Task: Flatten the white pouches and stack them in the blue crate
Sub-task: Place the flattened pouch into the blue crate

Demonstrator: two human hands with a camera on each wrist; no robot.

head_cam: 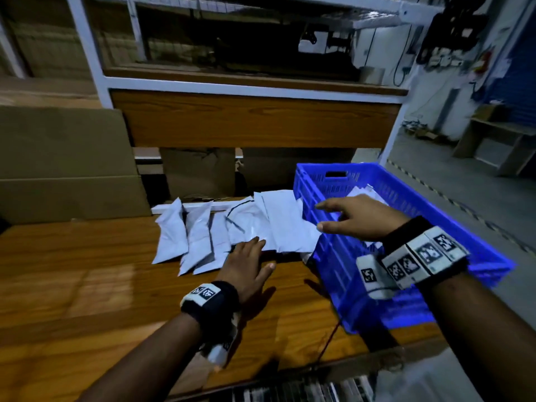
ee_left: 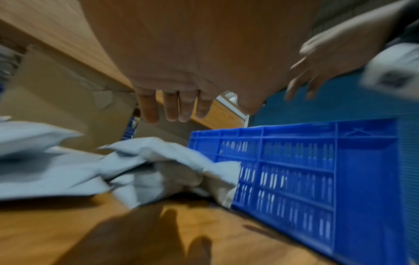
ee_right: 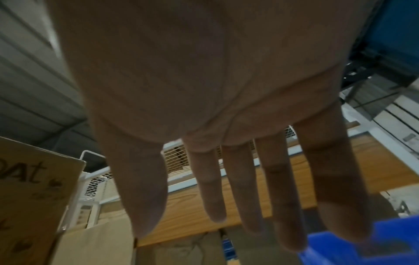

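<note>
Several white pouches lie in an overlapping row on the wooden table, the rightmost leaning against the blue crate. More white pouches lie inside the crate. My left hand reaches flat toward the near edge of the row, fingers straight, holding nothing. In the left wrist view the left hand hovers over crumpled pouches beside the crate. My right hand hangs open over the crate's left wall, fingers spread and empty. The right wrist view shows the right hand with straight fingers.
A wooden shelf unit with a white frame rises behind the table. Cardboard boxes stand at the left and under the shelf. The crate overhangs the table's right side, with floor beyond. A red cable runs near the front edge.
</note>
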